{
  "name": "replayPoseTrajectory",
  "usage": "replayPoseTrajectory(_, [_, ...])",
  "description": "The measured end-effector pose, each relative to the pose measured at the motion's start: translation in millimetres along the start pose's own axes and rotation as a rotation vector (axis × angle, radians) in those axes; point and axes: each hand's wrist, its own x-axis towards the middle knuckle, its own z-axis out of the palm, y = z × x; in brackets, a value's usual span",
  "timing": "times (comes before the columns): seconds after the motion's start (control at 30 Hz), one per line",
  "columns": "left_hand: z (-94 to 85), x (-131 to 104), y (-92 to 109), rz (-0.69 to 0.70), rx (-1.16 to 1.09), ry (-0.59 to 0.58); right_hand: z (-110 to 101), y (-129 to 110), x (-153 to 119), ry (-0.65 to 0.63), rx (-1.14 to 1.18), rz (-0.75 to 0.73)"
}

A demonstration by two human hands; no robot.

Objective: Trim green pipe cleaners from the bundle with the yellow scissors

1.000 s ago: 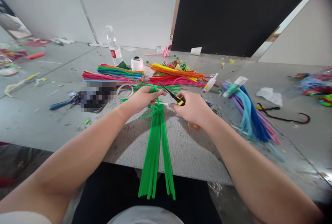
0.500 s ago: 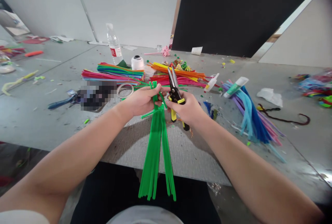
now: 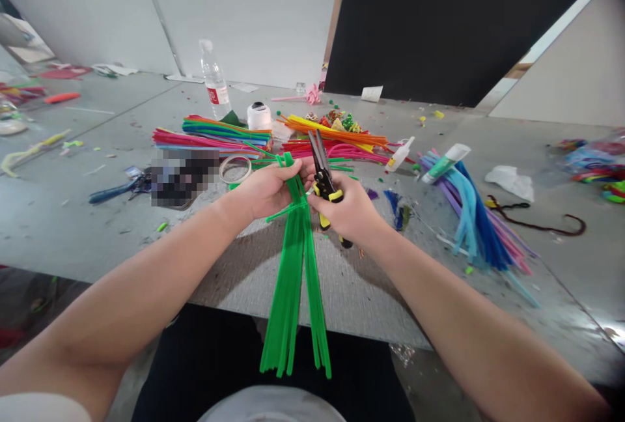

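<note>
A bundle of green pipe cleaners hangs down over the table's front edge, its long ends split into two groups. A thin green stem crosses it near the top. My left hand is closed on the upper end, thumb across the front. In my right hand are wire-cutting pliers with black and yellow handles, their jaws pointing up and away from me. My right fingertips come right beside the bundle where it is bound; whether they touch it I cannot tell.
Colored pipe cleaners lie behind my hands, with a tape roll, a thread spool and a water bottle. On the right are a glue bottle, a green-and-white tube and blue pipe cleaners. A blurred-out dark object lies left.
The pliers and my right hand have shifted slightly left, closer to the bundle. A green strand that stuck out by my fingers now lies along the bundle's top.
</note>
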Motion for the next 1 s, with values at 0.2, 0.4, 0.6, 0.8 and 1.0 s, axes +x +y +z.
replayPoseTrajectory(0.2, [3.0, -0.7, 2.5, 0.058, -0.015, 0.039, 0.7, -4.9, -2.3, -0.015, -0.046, -0.022])
replayPoseTrajectory(0.4, [7.5, -8.4, 7.5, 0.050, 0.009, 0.022, 2.0, 1.2, -3.7, 0.000, -0.041, -0.094])
replayPoseTrajectory(0.6, [10.2, -14.5, 8.3, 0.038, -0.003, -0.004, 0.9, 8.2, -5.6, 0.011, -0.140, -0.157])
replayPoseTrajectory(0.8, [11.2, -17.4, 8.1, 0.018, 0.021, -0.023, -1.0, 7.7, -3.3, -0.011, -0.063, -0.190])
replayPoseTrajectory(1.0, [9.2, -16.6, 7.6, 0.012, 0.017, -0.060, 0.6, 8.9, -3.7, -0.016, -0.068, -0.178])
